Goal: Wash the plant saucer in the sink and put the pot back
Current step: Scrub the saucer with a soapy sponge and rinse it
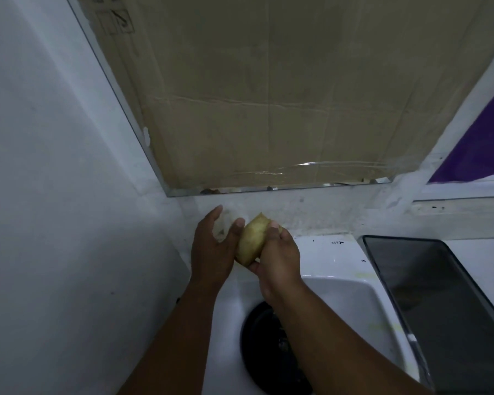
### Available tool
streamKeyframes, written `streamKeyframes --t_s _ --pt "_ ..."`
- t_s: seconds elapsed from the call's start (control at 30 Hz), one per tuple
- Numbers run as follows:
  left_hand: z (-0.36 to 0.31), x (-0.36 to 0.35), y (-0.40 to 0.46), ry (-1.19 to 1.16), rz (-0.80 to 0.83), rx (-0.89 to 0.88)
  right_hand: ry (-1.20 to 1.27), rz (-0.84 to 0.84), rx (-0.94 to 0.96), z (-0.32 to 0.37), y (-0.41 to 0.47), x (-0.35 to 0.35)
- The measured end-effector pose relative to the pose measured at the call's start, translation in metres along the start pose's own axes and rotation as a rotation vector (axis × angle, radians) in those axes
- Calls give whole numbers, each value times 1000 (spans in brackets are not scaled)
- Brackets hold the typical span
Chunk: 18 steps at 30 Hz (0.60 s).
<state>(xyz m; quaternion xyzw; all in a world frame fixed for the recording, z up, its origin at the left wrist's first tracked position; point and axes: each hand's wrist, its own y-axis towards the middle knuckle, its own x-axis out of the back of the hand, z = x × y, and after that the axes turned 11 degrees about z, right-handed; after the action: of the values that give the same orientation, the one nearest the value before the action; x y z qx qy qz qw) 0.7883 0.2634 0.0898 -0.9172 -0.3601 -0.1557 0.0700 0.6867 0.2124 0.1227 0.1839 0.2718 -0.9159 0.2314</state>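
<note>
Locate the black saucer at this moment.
In the head view the black saucer lies in the white sink, bottom centre, partly hidden beneath the right forearm.

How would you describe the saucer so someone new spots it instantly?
Start at the white sink in the lower middle, below the cardboard-covered mirror. The saucer is the round black dish lying in its basin, partly hidden under the right forearm. It is the only dark thing in the basin; the yellowish sponge is held higher, between the hands.

"TOTO" on the white sink (337, 253)
</note>
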Motion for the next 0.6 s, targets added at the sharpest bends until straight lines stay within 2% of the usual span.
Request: streamKeyframes --t_s 0.1,0.17,0.37,0.47,0.6 --pt "2 -2 -18 54 -121 -29 -6 36 -3 3 -9 5" --pt "2 -4 -33 45 -127 -17 -19 65 -7 4 -17 12" --pt "0 -9 -79 -97 73 68 -166 194 -68 6 -44 47" --pt "0 -16 -104 -103 140 59 -310 240 -68 -1 -53 74" --pt "15 -35 -133 -104 224 132 -440 258 -84 -21 -62 115"
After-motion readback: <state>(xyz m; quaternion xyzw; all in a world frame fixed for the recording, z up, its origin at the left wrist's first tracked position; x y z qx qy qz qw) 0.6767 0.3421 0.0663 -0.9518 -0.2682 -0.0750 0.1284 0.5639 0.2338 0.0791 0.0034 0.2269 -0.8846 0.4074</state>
